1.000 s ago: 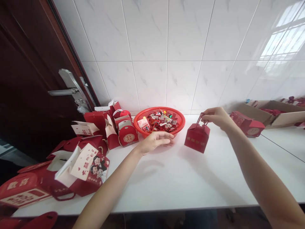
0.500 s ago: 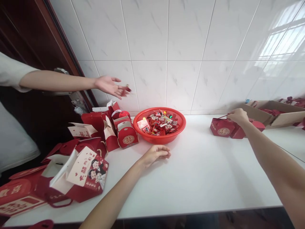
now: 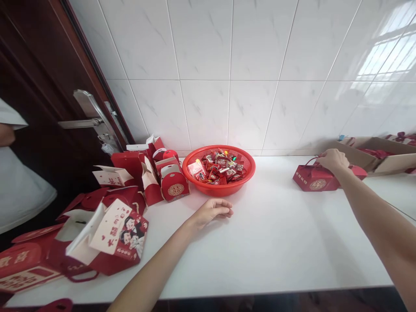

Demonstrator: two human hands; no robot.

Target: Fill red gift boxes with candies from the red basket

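My right hand (image 3: 333, 160) is closed at the top of a red candy gift box (image 3: 314, 178), by its cord handle. The box has a round gold emblem and stands at the right of the white table. Part of another red box (image 3: 358, 172) shows behind my wrist. My left hand (image 3: 213, 212) lies on the table with nothing in it, its fingers loosely bent. Just beyond it is a red plastic basket (image 3: 218, 190) full of wrapped candies (image 3: 222, 167). My left hand does not touch the basket.
Several red gift boxes (image 3: 175, 186), some with raised open flaps, crowd the table's left side. A cardboard box (image 3: 364, 158) with red items stands at the far right. A tiled wall (image 3: 204, 108) backs the table (image 3: 266, 242). A person (image 3: 19, 186) stands at the left by the door.
The other person's arm, stretched toward the basket before, has drawn back left. The gift box under my right hand has shifted slightly right and turned. My left hand stays in place.
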